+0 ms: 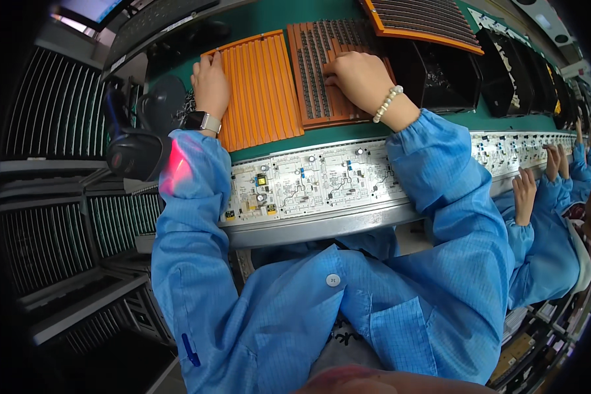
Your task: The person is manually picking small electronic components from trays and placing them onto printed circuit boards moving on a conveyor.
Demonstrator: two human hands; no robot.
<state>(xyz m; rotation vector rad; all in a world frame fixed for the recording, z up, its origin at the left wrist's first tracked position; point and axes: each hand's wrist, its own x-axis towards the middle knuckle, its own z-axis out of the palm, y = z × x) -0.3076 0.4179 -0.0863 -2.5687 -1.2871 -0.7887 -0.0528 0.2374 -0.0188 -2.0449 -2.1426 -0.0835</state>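
My left hand [210,84] is closed on the upper left edge of an orange grooved tray [259,92], whose long channels show no parts. To its right lies a reddish-brown tray [306,82] with rows of small dark components [316,62] in its grooves. Over the middle of this tray bends my right hand [361,80], fingers drawn together and pointing left; whatever they pinch is hidden. Nearer me, below both trays, white circuit boards [315,177] lie in a row along a metal rail, carrying capacitors and other small parts.
Another orange tray [427,23] with dark rows rests over black bins [433,75] at the back right. A black handheld scanner [134,148] stands by my left sleeve, its red light on the cloth. Racks [52,105] fill the left. Co-workers' hands [524,194] are along the line at right.
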